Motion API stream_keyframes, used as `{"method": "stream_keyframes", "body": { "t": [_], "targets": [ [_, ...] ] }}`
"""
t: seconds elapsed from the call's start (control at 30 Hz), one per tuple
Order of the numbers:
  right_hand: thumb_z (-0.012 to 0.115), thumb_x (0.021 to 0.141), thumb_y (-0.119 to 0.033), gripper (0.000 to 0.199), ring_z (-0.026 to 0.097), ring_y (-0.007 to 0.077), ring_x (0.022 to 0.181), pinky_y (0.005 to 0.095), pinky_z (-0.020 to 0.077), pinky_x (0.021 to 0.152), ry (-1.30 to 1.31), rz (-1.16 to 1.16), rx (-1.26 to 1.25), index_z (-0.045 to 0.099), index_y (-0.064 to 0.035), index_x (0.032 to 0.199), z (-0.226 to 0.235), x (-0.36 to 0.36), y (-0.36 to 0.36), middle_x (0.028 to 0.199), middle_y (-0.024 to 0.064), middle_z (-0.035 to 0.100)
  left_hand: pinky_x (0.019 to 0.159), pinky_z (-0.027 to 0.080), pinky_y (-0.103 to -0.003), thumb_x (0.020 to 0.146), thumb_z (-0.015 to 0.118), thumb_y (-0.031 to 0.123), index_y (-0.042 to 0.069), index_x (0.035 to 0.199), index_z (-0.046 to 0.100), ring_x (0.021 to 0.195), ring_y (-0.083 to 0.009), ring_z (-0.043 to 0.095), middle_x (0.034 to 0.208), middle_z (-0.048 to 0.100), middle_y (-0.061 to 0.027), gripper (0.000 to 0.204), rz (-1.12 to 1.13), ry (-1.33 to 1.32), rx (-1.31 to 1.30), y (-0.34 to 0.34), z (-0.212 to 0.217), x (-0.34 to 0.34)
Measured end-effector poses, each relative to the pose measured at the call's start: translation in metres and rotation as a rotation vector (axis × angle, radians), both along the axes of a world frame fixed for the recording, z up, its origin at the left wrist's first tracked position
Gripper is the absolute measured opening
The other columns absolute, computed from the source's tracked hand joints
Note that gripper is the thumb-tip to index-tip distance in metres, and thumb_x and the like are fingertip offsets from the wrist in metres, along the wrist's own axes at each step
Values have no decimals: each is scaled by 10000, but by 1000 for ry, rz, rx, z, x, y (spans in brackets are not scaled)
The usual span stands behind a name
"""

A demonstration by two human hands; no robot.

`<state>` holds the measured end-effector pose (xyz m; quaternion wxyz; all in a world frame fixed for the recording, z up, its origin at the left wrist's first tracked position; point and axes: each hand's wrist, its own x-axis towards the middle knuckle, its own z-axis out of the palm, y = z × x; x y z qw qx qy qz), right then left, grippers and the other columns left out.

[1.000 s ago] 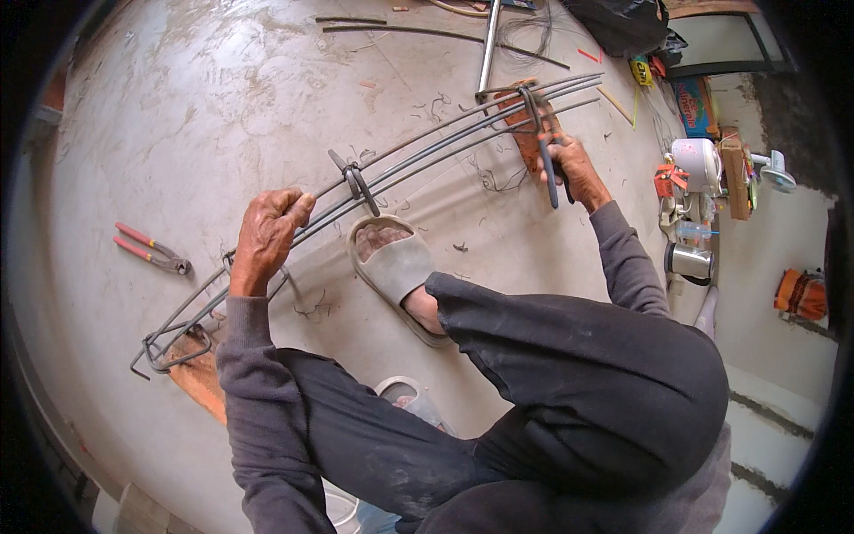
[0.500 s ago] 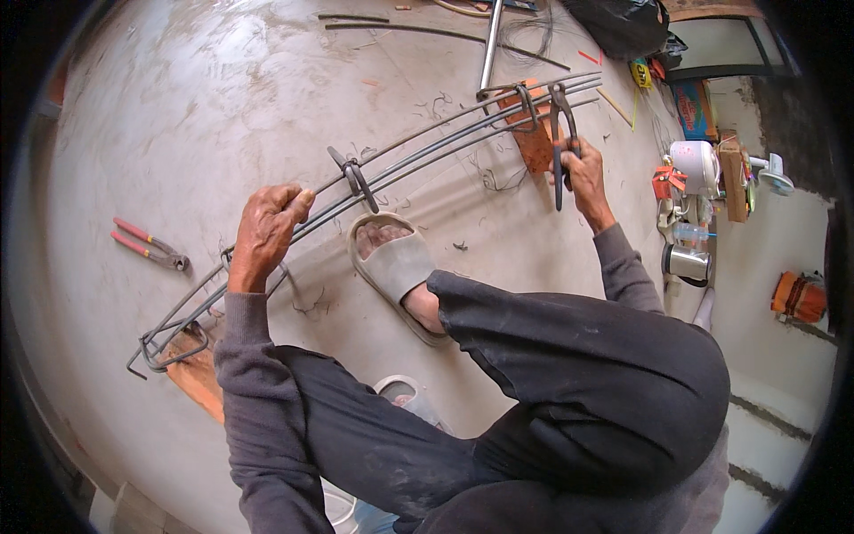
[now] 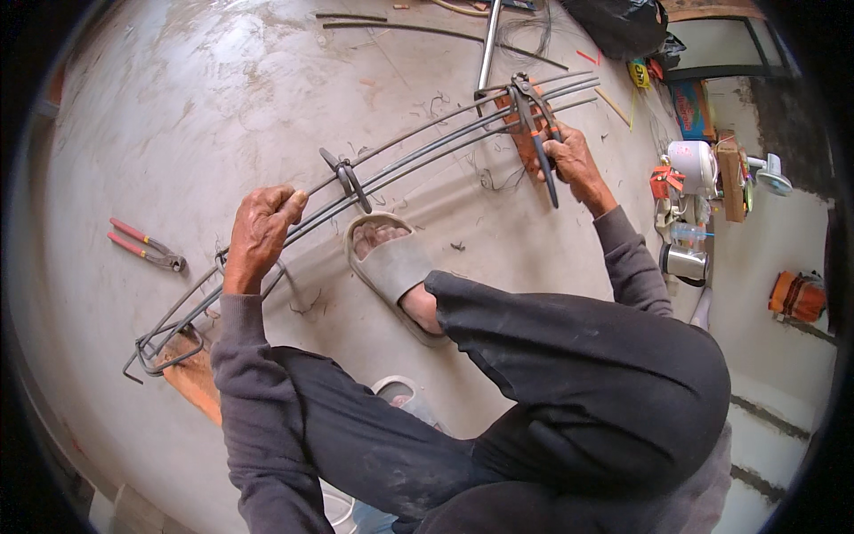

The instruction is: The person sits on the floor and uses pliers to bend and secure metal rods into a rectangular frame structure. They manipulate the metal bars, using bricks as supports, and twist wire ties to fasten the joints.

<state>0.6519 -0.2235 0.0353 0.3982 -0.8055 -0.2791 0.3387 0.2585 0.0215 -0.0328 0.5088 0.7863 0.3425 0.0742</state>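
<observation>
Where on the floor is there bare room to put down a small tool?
The widest bare patch of floor lies upper left, bordered by the red-handled pincers, the metal bars and the long dark rod. It is crowded around the right hand, where black-handled pincers, the bars and an orange block sit close; wire scraps lie below the bars.

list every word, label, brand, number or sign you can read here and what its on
Wording is not copied here, only where marks show:
Blue-and-orange box: lettering, small and blurred.
Yellow packet: dark lettering, small and blurred.
White round appliance: pinkish marks, too small to read.
Dark-handled pincers in the right hand: no lettering to be made out.
Red-handled pincers: none to be made out either.
</observation>
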Motion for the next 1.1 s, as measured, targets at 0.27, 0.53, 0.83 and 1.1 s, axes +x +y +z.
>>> {"method": "stream_keyframes", "body": {
  "t": [0.27, 0.53, 0.83, 1.1],
  "targets": [
    [480, 871, -28, 176, 608, 142, 549, 268, 533, 470, -8, -3, -50, 558, 18, 1021, 9, -12, 13, 717, 74, 602, 573, 338, -328, 965, 562, 348, 7, 690, 482, 609, -140, 374, 608, 392, -36, 446, 16, 11, 11, 2, 3, -3],
    [465, 882, -38, 173, 600, 131, 553, 267, 546, 492, -6, 3, -17, 552, 9, 1024, 5, -8, 5, 721, 60, 587, 569, 326, -330, 970, 557, 364, 6, 698, 482, 617, -136, 371, 617, 384, -42, 456, -15, -24, 46, -3, -4, 4],
    [488, 896, -87, 125, 626, 128, 545, 241, 508, 472, 55, -51, -67, 545, -12, 978, 12, -21, 10, 739, 73, 619, 571, 333, -328, 968, 563, 373, 9, 704, 494, 619, -133, 381, 618, 412, -36, 454, 0, 7, 26, -2, -3, 2],
    [505, 771, -37, 146, 611, 156, 529, 285, 500, 463, 0, 88, -202, 594, 6, 880, -42, -44, -97, 667, 78, 601, 583, 363, -326, 965, 563, 366, 3, 715, 529, 618, -139, 419, 615, 461, -36, 442, -6, -41, 26, 0, -4, 3]
  ]
}}
